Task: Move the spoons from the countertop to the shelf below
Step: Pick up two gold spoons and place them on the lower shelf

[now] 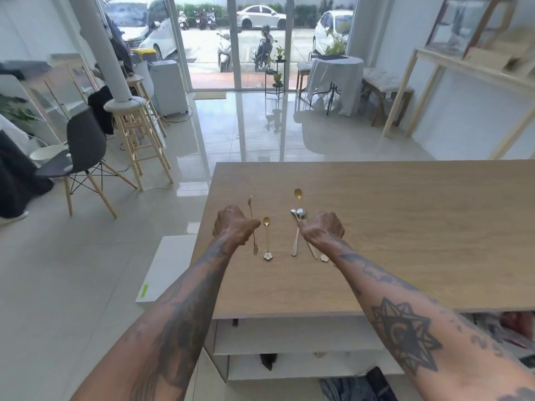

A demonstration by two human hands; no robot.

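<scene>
Black chair (84, 146) beside wooden stools (136, 131), draped round table (337, 79) near glass doors (234, 39).

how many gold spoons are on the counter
3 in clear view: one by the left hand at, one lying free, one furthest back. The right hand may hide more.

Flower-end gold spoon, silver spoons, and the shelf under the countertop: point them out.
Flower-end gold spoon (266, 237), head view, mid-handle.
Silver spoons (298, 213), head view, on the bowls.
Shelf (295, 337), head view, on its white front board.
</scene>
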